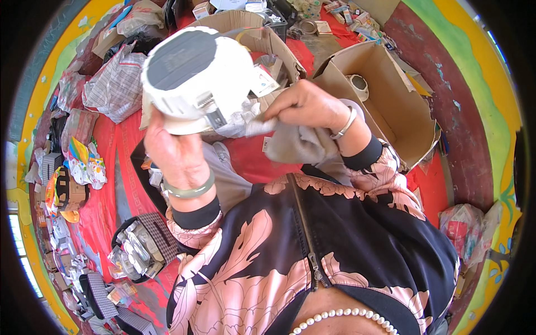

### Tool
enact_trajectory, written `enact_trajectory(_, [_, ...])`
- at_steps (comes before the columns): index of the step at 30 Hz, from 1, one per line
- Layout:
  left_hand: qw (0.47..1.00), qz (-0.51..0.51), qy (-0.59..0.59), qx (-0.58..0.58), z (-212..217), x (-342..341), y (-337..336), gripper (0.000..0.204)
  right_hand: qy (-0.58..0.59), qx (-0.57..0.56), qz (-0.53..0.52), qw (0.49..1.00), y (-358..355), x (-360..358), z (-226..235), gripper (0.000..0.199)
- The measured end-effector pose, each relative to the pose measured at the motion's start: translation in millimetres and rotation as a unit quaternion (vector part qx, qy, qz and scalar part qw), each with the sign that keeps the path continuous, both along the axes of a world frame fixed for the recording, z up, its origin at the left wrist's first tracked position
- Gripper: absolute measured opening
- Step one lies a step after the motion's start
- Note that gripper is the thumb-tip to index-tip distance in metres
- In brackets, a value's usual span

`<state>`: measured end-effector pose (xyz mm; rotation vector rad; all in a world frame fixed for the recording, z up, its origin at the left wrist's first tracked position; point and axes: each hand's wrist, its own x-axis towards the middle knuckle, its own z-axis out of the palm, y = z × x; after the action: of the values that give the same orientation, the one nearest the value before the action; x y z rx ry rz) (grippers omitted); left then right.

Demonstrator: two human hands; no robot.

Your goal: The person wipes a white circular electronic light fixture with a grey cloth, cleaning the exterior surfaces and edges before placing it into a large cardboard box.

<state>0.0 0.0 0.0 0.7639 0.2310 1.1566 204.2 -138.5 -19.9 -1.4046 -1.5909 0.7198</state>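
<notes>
A bulky white round device (234, 67) with a dark, flat panel on its face is held up in front of me. Under its lower left edge, my left hand (176, 151) grips it, the fingers partly hidden behind the housing. My right hand (312, 109) is closed in a pinch on a grey cloth (298, 146), just right of the device. Most of the cloth hangs below that hand. A white tag or card (263, 81) and some crumpled pale wrapping (240, 121) show beside the device's right side.
Behind the device stands an open cardboard box (279, 47) with packaged goods. To the right, another cardboard box (391, 100) holds a white round item (358, 86). Checked baskets (157, 237), plastic bags (117, 84) and small packages crowd the red floor covering (106, 162) at left.
</notes>
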Motion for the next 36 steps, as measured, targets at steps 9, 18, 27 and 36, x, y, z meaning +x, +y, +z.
enact_trajectory(9, [1.0, -0.002, 0.014, 0.01, 8.1, -5.1, -15.9, 0.046, -0.01, 0.195, -0.204, 0.959, 14.1, -14.6, 23.3, 0.024])
enact_trajectory(18, [0.992, -0.062, -0.078, -0.075, 1.9, 2.7, -20.0, 0.038, -0.242, 0.15, -0.165, 0.944, 29.2, -18.2, 19.8, 0.027])
enact_trajectory(27, [0.996, 0.035, -0.05, -0.069, 0.0, 6.2, -10.6, 0.037, -0.251, 0.147, -0.125, 0.949, 12.0, -72.7, 17.1, 0.035])
enact_trajectory(36, [0.998, 0.048, 0.037, 0.022, -8.5, -10.2, 6.2, 0.038, -0.094, -0.016, -0.273, 0.957, 7.4, 33.9, 6.2, 0.024])
